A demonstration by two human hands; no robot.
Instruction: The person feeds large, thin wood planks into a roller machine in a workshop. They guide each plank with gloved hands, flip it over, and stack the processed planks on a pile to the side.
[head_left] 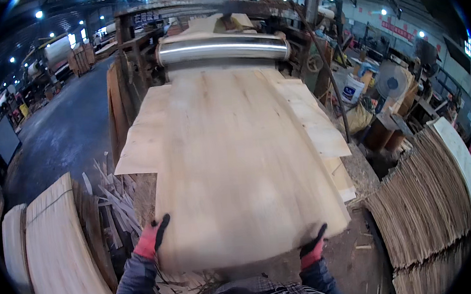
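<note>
A large pale wood veneer sheet [244,185] stretches from just in front of me toward a shiny metal roller [225,50] at the far side. It lies over other veneer sheets [137,132] that stick out on both sides. My left hand [151,240], in a red and black glove, grips the sheet's left edge near the close corner. My right hand [313,249], gloved alike, holds the close edge toward its right end. Both thumbs show on top, while the fingers under the sheet are hidden. The sheet looks slightly blurred.
Stacked veneer stands at my right [422,198] and bundled veneer at my left [58,244]. Wood offcuts [119,203] litter the left floor. A slanted pole [325,62], a white bucket [351,89] and a fan [392,81] are on the right. Beyond the roller is another person [227,24].
</note>
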